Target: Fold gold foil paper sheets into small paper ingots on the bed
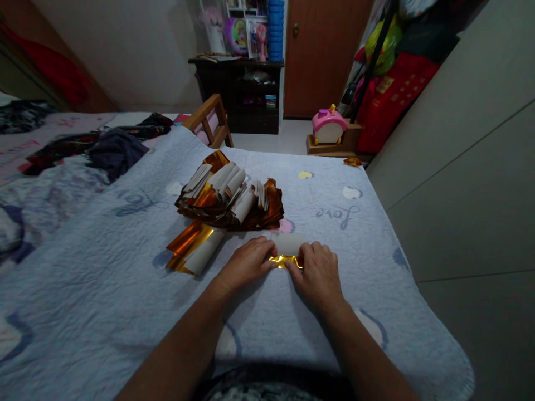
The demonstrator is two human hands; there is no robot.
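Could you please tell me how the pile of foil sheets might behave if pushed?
The pile would probably shift apart rather than move as one, since its sheets look loosely stacked, with no visible tie. Their thin, curled look suggests they are light and bend easily. Their shiny gold sides could be slippery.

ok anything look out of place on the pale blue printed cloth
A small orange foil piece lies alone near the far right corner of the cloth; it looks stray, away from the orange-and-white foil stack and the gold-and-white sheet in the left hand and right hand. Nothing looks spilled.
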